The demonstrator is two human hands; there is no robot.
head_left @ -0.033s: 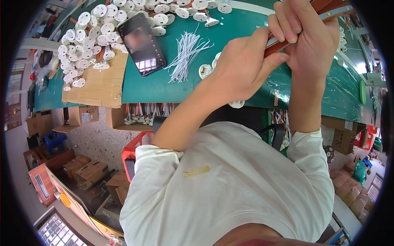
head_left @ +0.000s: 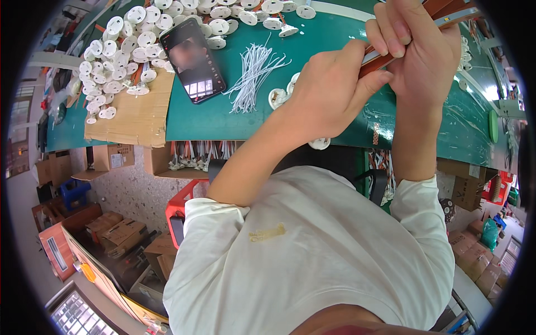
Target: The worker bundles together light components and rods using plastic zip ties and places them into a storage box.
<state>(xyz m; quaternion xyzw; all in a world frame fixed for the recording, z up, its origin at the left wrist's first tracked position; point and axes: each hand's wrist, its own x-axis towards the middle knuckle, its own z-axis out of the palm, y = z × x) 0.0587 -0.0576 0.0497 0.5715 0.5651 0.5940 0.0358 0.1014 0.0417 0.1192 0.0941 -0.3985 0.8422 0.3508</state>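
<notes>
Both my hands are raised over the green table at the upper right, close together. My left hand (head_left: pixel 329 84) is closed round a bundle of flat orange-brown strips (head_left: pixel 371 66), its thumb pressed along them. The same strips run through my right hand (head_left: pixel 421 58), whose fingers are curled round them; their far ends stick out beyond it at the top right. White round discs (head_left: pixel 277 98) show beside and below my left hand, partly covered by it. Whether they are joined to the held strips is hidden.
A large heap of white discs with orange strips (head_left: pixel 146 39) fills the far left, partly on flat cardboard (head_left: pixel 134 111). Beside it lie a phone (head_left: pixel 192 60) and a pile of thin white ties (head_left: pixel 254 78). Under the table edge stands an open box (head_left: pixel 192 167) of similar parts.
The white discs by my left hand have shifted very slightly to the left. Both hands keep their hold, almost still.
</notes>
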